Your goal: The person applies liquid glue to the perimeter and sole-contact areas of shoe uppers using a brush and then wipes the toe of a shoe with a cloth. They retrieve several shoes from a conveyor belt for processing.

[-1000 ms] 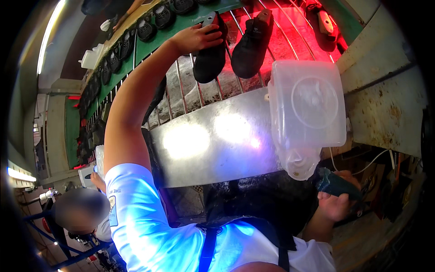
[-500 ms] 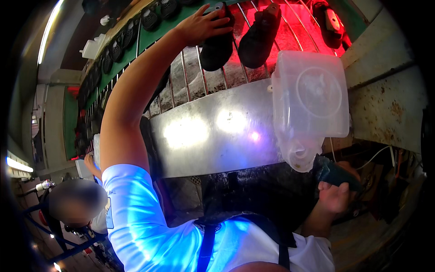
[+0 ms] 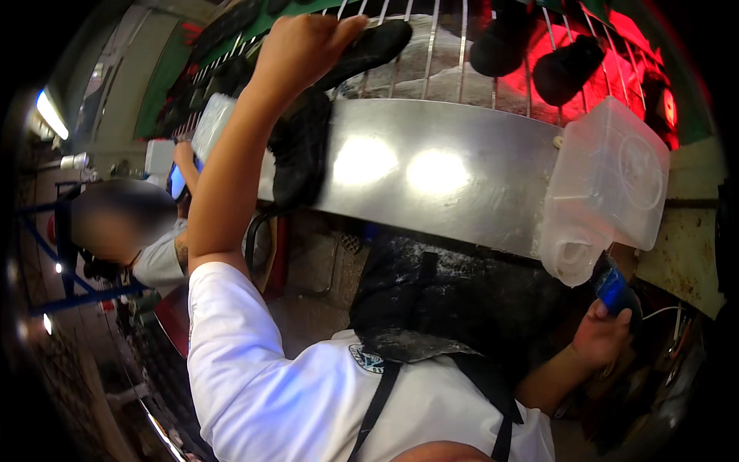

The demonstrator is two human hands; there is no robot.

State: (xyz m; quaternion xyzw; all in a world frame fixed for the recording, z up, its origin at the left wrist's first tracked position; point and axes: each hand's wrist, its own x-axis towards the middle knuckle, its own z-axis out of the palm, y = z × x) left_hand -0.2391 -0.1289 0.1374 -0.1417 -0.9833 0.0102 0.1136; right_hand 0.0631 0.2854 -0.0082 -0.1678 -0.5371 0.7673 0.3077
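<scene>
My left hand [image 3: 302,52] is closed at the end of a black shoe [image 3: 373,52] over the metal bars, with its thumb stretched to the right. The fingers on the far side are hidden. Below that hand, a second black shoe [image 3: 299,158] stands at the left part of the shiny metal plate [image 3: 439,200]. Low at the right, my right hand [image 3: 602,336] grips a dark blue, flat object [image 3: 613,291] whose kind I cannot make out. Its upper end is close to the spout of a translucent plastic container [image 3: 608,181].
More black shoes [image 3: 566,71] rest on the metal bars [image 3: 431,58], under red light at the right. At the left, a co-worker's arm [image 3: 186,163] reaches toward the line beside a pale box [image 3: 214,123]. A rusty panel [image 3: 681,250] stands at the right.
My view has swung left, so the plate and container appear farther right. My left hand has left the shoe at the upper middle and is now at another one farther left. My right hand keeps the blue object.
</scene>
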